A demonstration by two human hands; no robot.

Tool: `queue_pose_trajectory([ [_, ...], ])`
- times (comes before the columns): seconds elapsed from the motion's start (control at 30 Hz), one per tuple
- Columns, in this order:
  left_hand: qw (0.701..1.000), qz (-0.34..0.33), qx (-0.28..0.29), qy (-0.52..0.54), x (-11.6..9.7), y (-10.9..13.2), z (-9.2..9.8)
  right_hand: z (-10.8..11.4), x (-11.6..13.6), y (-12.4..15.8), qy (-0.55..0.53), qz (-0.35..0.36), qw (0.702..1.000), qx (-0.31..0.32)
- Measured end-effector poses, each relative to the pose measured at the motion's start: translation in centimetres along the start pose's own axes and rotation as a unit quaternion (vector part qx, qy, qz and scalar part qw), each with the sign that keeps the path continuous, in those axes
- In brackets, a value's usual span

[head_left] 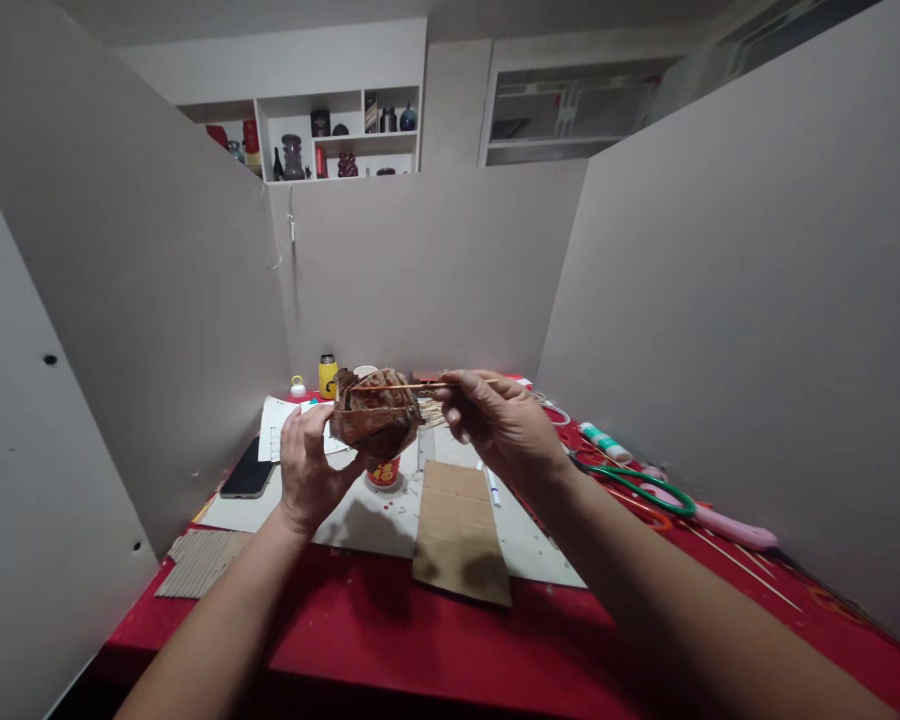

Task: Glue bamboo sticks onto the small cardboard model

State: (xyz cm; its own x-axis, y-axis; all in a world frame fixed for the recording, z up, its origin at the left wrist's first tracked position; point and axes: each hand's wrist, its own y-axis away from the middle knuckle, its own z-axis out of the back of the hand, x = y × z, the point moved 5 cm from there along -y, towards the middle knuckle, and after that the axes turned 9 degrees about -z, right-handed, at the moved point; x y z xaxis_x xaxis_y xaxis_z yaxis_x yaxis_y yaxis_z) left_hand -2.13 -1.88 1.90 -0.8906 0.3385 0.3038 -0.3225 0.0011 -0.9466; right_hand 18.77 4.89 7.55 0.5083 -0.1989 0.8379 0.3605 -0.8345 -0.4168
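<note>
My left hand (311,468) grips a brown, rough-surfaced rounded object (377,420) from its left side and from below, holding it up over the table. Its exact kind I cannot make out. Between the thumb and fingers of my right hand (499,415) is a thin wooden skewer (424,386), held level. The skewer's far end reaches across the upper part of the brown object; whether it presses in or only lies against it is unclear. Beneath the object stands a red paper cup (383,473) with a gold character, its upper part hidden.
A brown cardboard piece (461,530) lies on white sheets over the red tablecloth (345,625). On the left are a phone (247,472) and corrugated cardboard (201,563). Green-handled scissors (645,485), a pink tool (735,527) and loose sticks lie right. Grey panels enclose the table.
</note>
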Motion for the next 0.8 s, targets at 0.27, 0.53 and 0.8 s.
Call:
queue_pose_trajectory([
  [0.27, 1.000, 0.013, -0.003, 0.009, -0.1, -0.2, 0.1, 2.0, 0.3, -0.7, -0.028, -0.009, 0.999, -0.033],
  [0.53, 1.000, 0.021, 0.000, 0.022, -0.1, 0.0, 0.0, 2.0, 0.5, -0.4, -0.019, 0.002, 1.000, -0.022],
  [0.8, 0.999, 0.020, 0.000, 0.031, -0.2, 0.1, -0.1, 1.1, 1.1, -0.7, -0.019, 0.012, 0.999, -0.032],
])
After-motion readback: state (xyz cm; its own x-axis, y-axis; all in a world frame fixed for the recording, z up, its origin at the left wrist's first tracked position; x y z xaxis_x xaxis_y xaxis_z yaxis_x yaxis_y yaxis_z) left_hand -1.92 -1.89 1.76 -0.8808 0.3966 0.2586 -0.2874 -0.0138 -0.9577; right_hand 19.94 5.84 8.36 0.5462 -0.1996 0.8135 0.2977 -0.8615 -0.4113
